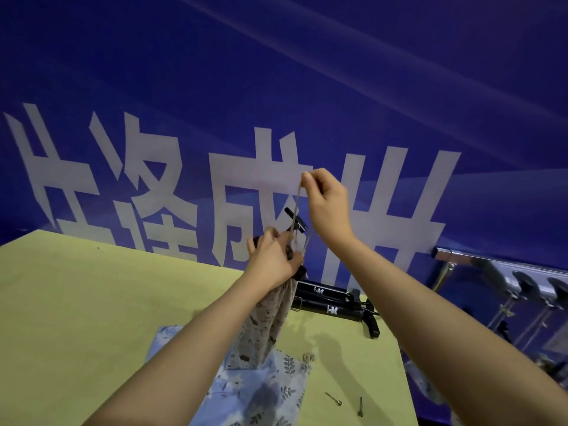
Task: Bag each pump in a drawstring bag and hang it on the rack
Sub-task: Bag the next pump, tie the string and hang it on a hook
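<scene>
Above the yellow table (92, 302) we've got our left hand (272, 259) clamped round the neck of the floral bag (264, 324), pump handle (296, 221) poking out the top; our right hand (327, 204) pinches the drawstring (296, 207) higher up; two spare pumps (332, 302) lie on the table just behind the bag; the rack (498, 272) is off the table's right edge.

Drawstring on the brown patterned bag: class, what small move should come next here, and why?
Probably keep pulling the cord upward with the right hand while the left hand grips the bag at its neck. The pump handle pokes out of the mouth, so the bag is not yet cinched.
</scene>
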### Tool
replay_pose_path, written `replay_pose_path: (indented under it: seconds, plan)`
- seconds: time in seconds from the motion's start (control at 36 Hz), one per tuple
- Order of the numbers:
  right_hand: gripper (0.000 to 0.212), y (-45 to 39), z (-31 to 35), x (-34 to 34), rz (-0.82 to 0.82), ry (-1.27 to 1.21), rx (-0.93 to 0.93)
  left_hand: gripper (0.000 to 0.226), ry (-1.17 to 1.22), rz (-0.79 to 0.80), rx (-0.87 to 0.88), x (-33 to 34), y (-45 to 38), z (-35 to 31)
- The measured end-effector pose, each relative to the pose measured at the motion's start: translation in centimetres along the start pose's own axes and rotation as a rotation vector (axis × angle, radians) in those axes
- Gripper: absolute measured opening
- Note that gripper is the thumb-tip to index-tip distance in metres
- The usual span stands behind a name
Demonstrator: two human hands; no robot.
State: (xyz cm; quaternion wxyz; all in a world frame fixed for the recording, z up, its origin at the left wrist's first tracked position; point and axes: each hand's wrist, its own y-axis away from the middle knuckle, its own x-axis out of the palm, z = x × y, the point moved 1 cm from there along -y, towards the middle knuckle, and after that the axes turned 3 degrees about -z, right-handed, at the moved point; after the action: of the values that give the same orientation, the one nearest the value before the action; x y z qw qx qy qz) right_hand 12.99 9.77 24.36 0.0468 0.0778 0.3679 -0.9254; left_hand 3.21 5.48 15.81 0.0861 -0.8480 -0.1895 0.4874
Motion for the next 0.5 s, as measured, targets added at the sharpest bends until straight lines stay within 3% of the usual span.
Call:
replay_pose_path:
  seconds: [0.11, 0.19, 0.33, 0.5]
  plan:
    - [0.023, -0.7, 0.1, -0.1, -0.13, -0.097, 0.143, 0.038, -0.033, 0.042, -0.032, 0.1, 0.0, 0.1]
    - [0.025, -0.5, 0.4, 0.0, -0.137, -0.137, 0.151, 0.033, -0.078, 0.039, -0.015, 0.6, -0.1, 0.0]
    - [0.025, -0.3, 0.6, -0.5, -0.18, -0.183, 0.171, 0.058, -0.094, -0.002, 0.046, 0.6, 0.8, -0.7]
    - [0.023, -0.3, 1.8, -2.4, -0.204, -0.217, 0.146, 0.045, -0.147, -0.068, 0.111, -0.2, 0.9, -2.2]
